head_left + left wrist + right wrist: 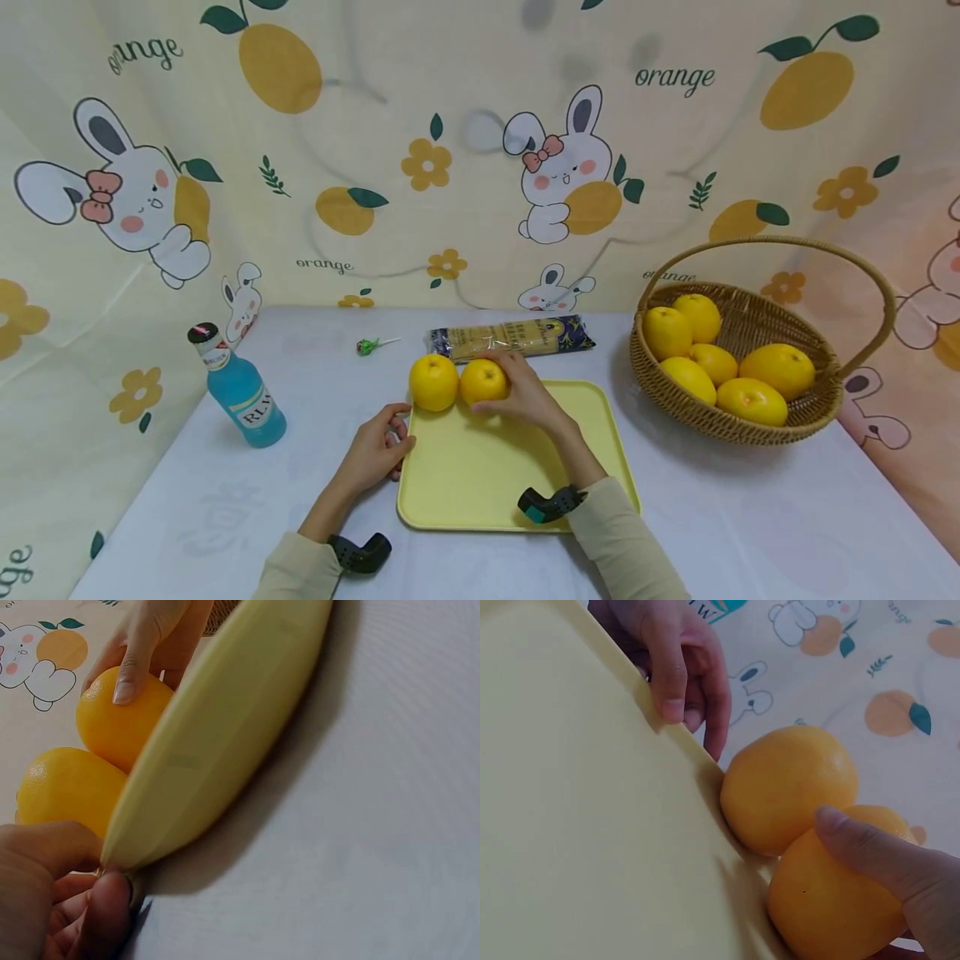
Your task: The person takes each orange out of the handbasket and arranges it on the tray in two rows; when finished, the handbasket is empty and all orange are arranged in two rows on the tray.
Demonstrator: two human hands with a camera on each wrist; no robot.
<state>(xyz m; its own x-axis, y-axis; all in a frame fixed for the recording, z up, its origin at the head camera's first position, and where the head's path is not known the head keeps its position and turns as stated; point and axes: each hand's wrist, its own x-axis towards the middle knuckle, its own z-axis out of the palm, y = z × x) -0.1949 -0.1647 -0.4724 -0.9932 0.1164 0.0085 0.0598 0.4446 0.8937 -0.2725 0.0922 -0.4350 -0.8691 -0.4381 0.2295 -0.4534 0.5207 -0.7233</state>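
Smooth round yellow fruit (482,382): clamped by fingers of right hand (531,397). Round-cornered yellow tray (480,471): left rim pinched by left hand (373,450).

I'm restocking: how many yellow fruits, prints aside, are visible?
8: one round yellow fruit at the far-left corner of the pale yellow rectangular tray, another beside it in the right hand, six in the brown wicker basket. More may be hidden.

A white-covered table (712,508) carries a blue bottle (247,402) standing at left, a yellow tray (480,475) near the center and a handled wicker basket (667,397) at right. Farther back, a gold packet (517,336) with dark patterned ends lies just beyond the tray, near a small green item (366,347) on a white stick, apparently a wrapped lollipop.
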